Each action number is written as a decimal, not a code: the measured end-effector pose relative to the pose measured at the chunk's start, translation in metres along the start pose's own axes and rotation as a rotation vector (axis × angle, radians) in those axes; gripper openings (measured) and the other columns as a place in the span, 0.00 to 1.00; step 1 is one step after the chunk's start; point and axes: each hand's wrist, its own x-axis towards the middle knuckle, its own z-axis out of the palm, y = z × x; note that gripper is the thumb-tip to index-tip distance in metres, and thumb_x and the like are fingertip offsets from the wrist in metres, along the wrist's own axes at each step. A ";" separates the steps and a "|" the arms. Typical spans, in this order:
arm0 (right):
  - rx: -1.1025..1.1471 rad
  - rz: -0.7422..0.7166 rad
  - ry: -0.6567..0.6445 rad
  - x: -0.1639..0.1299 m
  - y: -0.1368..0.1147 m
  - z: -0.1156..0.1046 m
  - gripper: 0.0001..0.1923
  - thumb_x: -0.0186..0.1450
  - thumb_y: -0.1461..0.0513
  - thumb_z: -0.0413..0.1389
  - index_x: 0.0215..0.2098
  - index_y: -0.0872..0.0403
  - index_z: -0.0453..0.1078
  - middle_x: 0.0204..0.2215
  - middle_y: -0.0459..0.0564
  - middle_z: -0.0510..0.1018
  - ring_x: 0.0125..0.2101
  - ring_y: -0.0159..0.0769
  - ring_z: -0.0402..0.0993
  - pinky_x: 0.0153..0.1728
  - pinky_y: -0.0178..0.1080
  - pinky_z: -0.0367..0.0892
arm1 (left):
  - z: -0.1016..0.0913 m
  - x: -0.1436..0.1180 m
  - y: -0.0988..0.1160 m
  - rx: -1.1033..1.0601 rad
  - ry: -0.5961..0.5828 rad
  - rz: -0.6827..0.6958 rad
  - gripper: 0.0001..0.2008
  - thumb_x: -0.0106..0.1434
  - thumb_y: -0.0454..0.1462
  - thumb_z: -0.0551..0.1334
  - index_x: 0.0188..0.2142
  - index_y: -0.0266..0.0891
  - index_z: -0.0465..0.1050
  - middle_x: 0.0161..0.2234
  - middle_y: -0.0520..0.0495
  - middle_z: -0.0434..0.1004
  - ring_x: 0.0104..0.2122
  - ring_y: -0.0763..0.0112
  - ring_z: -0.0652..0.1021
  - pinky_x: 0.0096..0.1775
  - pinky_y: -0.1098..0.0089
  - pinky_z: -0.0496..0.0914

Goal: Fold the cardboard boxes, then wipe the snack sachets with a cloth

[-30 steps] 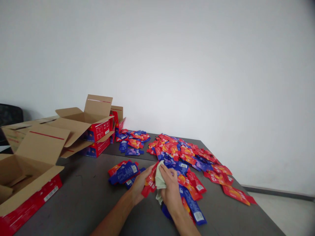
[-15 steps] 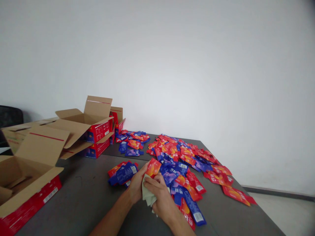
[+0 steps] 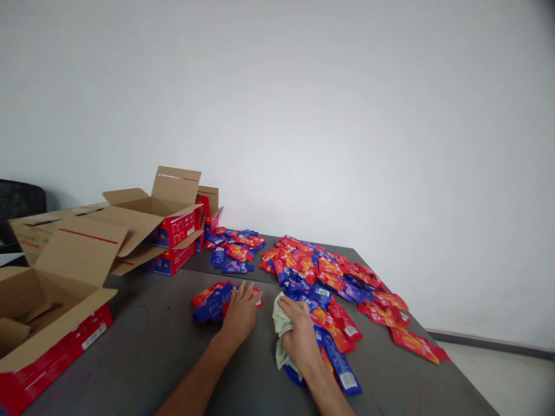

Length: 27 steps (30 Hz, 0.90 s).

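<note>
Pale green cloth (image 3: 281, 323) sits bunched in the closed right hand (image 3: 299, 338) beside the big sachet heap (image 3: 329, 277). Left hand (image 3: 240, 312) lies flat, fingers spread, on a small sachet stack (image 3: 212, 299) on the grey table (image 3: 151, 352).

Open cardboard boxes (image 3: 143, 222) at table's (image 3: 151, 346) left; dark chair (image 3: 17, 205) behind.

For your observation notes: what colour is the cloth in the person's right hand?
Pale green, seen in the head view: the cloth is bunched in the right hand.
</note>
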 end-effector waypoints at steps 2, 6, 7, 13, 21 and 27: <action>0.006 -0.010 -0.013 0.000 -0.001 0.000 0.40 0.45 0.77 0.47 0.53 0.50 0.74 0.52 0.51 0.76 0.46 0.46 0.71 0.49 0.51 0.69 | 0.005 -0.003 -0.007 0.130 -0.039 -0.021 0.26 0.59 0.33 0.58 0.57 0.45 0.71 0.66 0.41 0.59 0.68 0.43 0.47 0.63 0.41 0.36; 0.010 -0.046 -0.052 -0.001 -0.007 0.002 0.38 0.48 0.77 0.48 0.54 0.50 0.73 0.52 0.53 0.76 0.46 0.47 0.71 0.49 0.51 0.68 | 0.009 -0.006 -0.014 0.194 -0.107 -0.017 0.27 0.62 0.32 0.52 0.60 0.51 0.67 0.64 0.43 0.62 0.67 0.45 0.51 0.61 0.38 0.32; 0.007 -0.050 -0.056 -0.001 -0.008 0.003 0.37 0.49 0.78 0.48 0.54 0.50 0.73 0.52 0.53 0.76 0.46 0.46 0.71 0.49 0.51 0.68 | 0.008 -0.006 -0.015 0.199 -0.121 -0.014 0.28 0.62 0.31 0.51 0.60 0.51 0.66 0.64 0.43 0.62 0.67 0.45 0.52 0.60 0.38 0.33; -0.016 -0.036 -0.036 0.000 -0.005 0.002 0.38 0.47 0.78 0.47 0.52 0.51 0.74 0.52 0.51 0.77 0.47 0.46 0.71 0.49 0.49 0.68 | -0.016 -0.006 -0.037 0.262 -0.161 0.024 0.31 0.59 0.29 0.51 0.61 0.50 0.65 0.65 0.43 0.60 0.67 0.48 0.50 0.61 0.39 0.31; -0.054 -0.032 -0.027 0.004 -0.003 -0.006 0.36 0.48 0.77 0.48 0.51 0.52 0.75 0.51 0.52 0.78 0.49 0.46 0.72 0.51 0.51 0.67 | -0.037 -0.012 -0.047 0.340 -0.118 -0.028 0.30 0.59 0.28 0.50 0.59 0.48 0.68 0.65 0.43 0.61 0.68 0.51 0.50 0.61 0.40 0.33; -0.064 0.029 0.025 0.018 0.004 -0.036 0.23 0.58 0.70 0.51 0.49 0.52 0.76 0.48 0.53 0.79 0.48 0.43 0.75 0.51 0.50 0.68 | -0.019 -0.006 -0.007 0.275 -0.060 -0.009 0.22 0.58 0.31 0.54 0.52 0.39 0.74 0.62 0.36 0.64 0.67 0.44 0.51 0.61 0.40 0.38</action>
